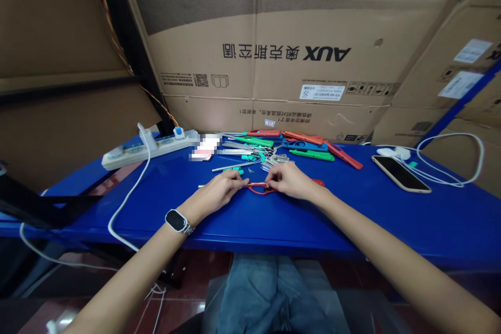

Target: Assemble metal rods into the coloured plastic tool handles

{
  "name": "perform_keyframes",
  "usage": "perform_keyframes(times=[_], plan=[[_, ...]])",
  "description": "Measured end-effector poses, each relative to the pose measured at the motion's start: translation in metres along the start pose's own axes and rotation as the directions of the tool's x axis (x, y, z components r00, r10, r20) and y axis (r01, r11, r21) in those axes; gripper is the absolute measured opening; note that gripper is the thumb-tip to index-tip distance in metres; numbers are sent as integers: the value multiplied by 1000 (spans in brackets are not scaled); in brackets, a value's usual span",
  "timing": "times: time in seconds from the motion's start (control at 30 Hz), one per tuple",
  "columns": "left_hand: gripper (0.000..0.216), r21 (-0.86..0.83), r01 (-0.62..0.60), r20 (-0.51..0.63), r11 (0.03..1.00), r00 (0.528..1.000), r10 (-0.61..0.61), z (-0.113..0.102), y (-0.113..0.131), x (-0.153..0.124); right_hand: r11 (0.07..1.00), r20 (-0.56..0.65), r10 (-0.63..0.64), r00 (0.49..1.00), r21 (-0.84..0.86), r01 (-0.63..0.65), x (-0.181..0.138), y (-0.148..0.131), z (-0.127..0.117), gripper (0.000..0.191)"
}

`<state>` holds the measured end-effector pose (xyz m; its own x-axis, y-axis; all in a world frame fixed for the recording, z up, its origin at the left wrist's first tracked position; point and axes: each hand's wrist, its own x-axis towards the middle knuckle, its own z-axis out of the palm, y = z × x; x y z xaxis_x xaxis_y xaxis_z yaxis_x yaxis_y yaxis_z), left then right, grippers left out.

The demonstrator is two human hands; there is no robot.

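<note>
A red long-nosed lighter [259, 191] lies across the blue table close to the front edge. Its metal tube end pokes out left of my left hand [224, 188], whose fingers are closed around the tube part. My right hand [290, 179] pinches at the middle of the lighter, by the trigger loop; whatever small piece is between those fingertips is hidden. The red handle end shows beyond the right hand. Just behind my hands are loose metal tubes [235, 166], teal plastic pieces [234, 171] and a heap of small clear and metal parts [277, 160].
Red, blue and green lighter bodies [313, 155] lie at the back by the cardboard wall [274, 21]. A phone [401, 173] and white cable [472, 183] lie at right. A power strip [151, 147] with a hanging cord stands at left, beside a blurred-out item [205, 147].
</note>
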<state>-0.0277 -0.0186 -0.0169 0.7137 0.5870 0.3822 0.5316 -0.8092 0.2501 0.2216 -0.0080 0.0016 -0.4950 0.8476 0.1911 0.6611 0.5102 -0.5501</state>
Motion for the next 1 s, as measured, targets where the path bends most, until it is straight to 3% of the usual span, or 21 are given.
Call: perform_keyframes(times=[0.17,0.4,0.73,1.0], plan=[[34,15,28,24,999,999,-28,1,-1,-1,1000,-6,2,1000,8,-2,0,1,0,16],[35,8,20,-50,1000,999,-20,3,-1,-1,1000,-10,9,1000,29,-9,0,1,1,17],[37,3,18,-18,1000,1000,-18,3,4,-1,1000,-19,16,1000,18,-16,0,0,2,16],[38,-26,15,-67,1000,998,-17,4,4,1,999,-19,19,1000,30,-18,0,2,3,15]])
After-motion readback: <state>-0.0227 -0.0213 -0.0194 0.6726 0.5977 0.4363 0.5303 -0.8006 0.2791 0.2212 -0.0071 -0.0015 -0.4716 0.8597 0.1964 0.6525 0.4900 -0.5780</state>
